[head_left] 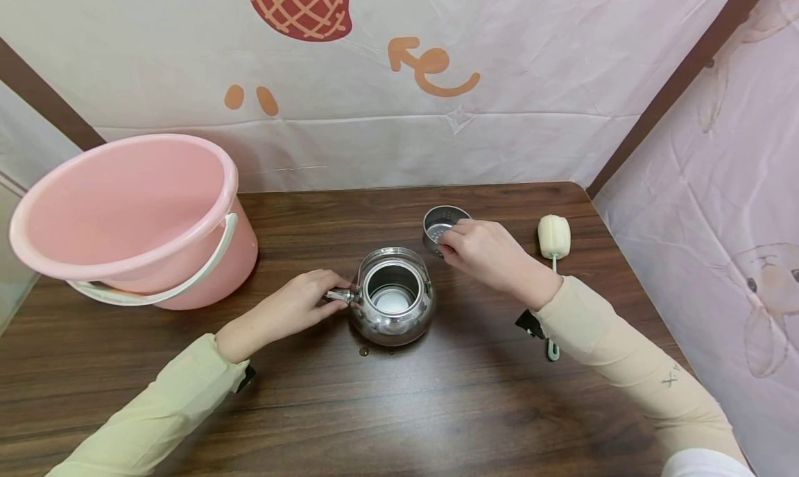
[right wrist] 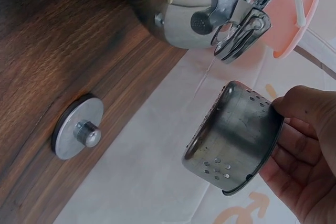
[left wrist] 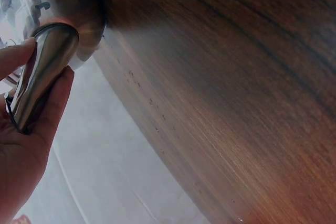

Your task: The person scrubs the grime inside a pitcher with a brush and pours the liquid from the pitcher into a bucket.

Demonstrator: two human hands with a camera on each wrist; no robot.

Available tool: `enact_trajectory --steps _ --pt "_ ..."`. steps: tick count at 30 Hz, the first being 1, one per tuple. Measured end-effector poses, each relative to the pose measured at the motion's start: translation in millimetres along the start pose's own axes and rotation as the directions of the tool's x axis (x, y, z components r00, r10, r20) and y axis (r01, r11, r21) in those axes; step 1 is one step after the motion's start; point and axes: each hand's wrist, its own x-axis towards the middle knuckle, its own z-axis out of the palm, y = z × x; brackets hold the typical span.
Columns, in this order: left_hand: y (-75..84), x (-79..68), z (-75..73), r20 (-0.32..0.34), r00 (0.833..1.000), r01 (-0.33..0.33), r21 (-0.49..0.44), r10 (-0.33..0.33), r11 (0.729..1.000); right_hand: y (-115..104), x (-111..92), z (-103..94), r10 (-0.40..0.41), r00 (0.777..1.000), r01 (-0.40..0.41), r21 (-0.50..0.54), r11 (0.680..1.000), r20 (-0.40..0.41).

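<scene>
A shiny steel teapot [head_left: 392, 328] stands lidless on the wooden table, its hoop handle folded to the back. My left hand [head_left: 293, 300] holds its short spout [left wrist: 48, 69] between thumb and fingers. Just right of the pot, my right hand [head_left: 483, 252] pinches the rim of a steel tea strainer [right wrist: 236, 135] with small holes in its wall and base. The strainer is apart from the pot and seems raised off the table. A round lid [right wrist: 81, 127] with a metal knob lies on the table in the right wrist view; in the head view it is hidden.
At the left stands a large pink bucket [head_left: 246, 255] with a white handle. A sponge brush [head_left: 554, 236] with a pale green handle lies on the right, partly under my right forearm. Water drops [head_left: 364, 351] dot the table before the teapot. A printed cloth [head_left: 349, 151] hangs behind.
</scene>
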Motion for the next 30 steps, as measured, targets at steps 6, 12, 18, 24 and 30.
enact_trajectory --steps 6,12,18,24,30 --pt "-0.8 0.6 1.2 0.004 1.000 0.009 0.009 -0.009 1.000 5.3 -3.8 0.7 0.032 0.999 -0.032 0.006 0.999 0.014" --pt "-0.8 0.3 1.0 0.000 1.000 0.003 0.005 -0.003 1.000 10.4 -7.1 1.6 0.057 0.998 -0.057 0.003 0.998 0.022" --pt "-0.2 0.5 0.5 0.000 1.000 0.003 0.006 -0.003 1.000 16.1 -10.6 3.5 0.079 0.997 -0.079 -0.006 0.997 0.024" --pt "0.2 0.2 0.3 -0.004 1.000 0.000 0.004 0.000 1.000 20.0 -13.1 4.7 0.097 0.995 -0.097 -0.015 0.995 0.025" --pt "-0.4 0.4 0.9 -0.009 1.000 -0.004 0.012 0.004 1.000 23.6 -15.8 5.1 0.113 0.993 -0.113 -0.023 0.993 0.025"
